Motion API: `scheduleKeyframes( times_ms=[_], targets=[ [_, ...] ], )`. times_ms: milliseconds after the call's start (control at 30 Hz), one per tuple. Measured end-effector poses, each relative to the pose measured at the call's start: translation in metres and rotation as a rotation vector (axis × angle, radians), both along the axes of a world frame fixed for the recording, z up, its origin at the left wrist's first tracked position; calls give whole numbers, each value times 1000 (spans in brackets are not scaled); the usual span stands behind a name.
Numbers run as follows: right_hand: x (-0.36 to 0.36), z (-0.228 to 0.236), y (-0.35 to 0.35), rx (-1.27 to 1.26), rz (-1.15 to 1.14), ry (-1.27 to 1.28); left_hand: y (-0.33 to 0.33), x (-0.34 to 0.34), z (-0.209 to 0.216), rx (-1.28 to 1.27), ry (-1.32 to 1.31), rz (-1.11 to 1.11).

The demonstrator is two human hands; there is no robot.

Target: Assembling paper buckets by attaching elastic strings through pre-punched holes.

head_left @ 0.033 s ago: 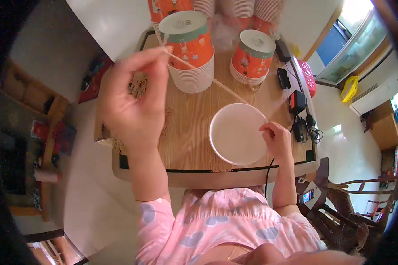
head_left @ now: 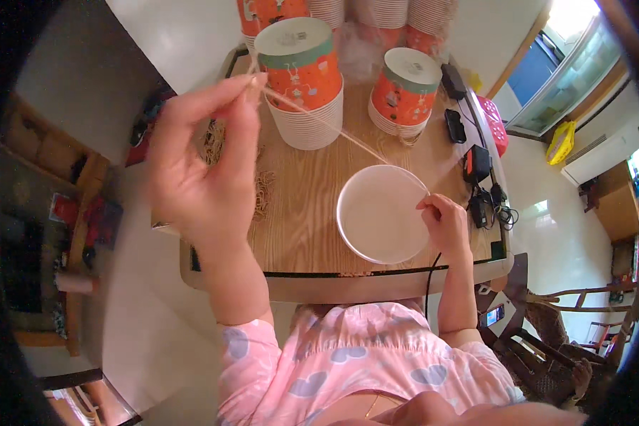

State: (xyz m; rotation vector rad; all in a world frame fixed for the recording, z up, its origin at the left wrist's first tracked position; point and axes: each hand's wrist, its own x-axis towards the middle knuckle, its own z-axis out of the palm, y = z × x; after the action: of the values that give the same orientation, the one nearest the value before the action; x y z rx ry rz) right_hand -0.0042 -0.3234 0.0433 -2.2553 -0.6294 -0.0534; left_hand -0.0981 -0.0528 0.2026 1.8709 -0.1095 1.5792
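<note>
My left hand (head_left: 209, 160), raised over the left side of the table, pinches one end of a thin beige cord (head_left: 362, 145). The cord slants tautly down to the right, passing in front of a stack of orange paper buckets. It reaches the rim of a white paper bucket (head_left: 380, 224), whose open mouth faces up near the table's front edge. At that bucket's right rim my right hand (head_left: 447, 221) is closed, its thumb and fingers pinching at the cord's other end. Whether the cord passes through the bucket wall there is hidden by the fingers.
Upside-down orange bucket stacks stand behind, one large (head_left: 309, 128) and one shorter (head_left: 405, 103). Loose beige cords (head_left: 264, 193) lie by my left wrist. Black adapters and cables (head_left: 481, 206) line the right edge of the wood-grain table (head_left: 312, 227). More stacks stand at the back.
My left hand has shifted slightly left and away from me, drawing the cord with it. My right hand and the white bucket stay almost in place.
</note>
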Motion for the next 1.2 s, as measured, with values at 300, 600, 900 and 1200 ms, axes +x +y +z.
scheduleKeyframes(
  times_ms=[300, 600, 900, 1200],
  targets=[
    [-1, 33, -21, 229, 5, -135, -48, -45, -98, 58, 425, -144],
    [-58, 33, 16, 404, 281, 307, -107, -51, -156, 190, 581, -414],
    [-4, 16, 3, 207, -47, -75, -103, -37, -164, 151, 641, -404],
    [34, 6, 4, 146, 103, 113, -47, -26, -129, -939, 292, -956]
  ],
)
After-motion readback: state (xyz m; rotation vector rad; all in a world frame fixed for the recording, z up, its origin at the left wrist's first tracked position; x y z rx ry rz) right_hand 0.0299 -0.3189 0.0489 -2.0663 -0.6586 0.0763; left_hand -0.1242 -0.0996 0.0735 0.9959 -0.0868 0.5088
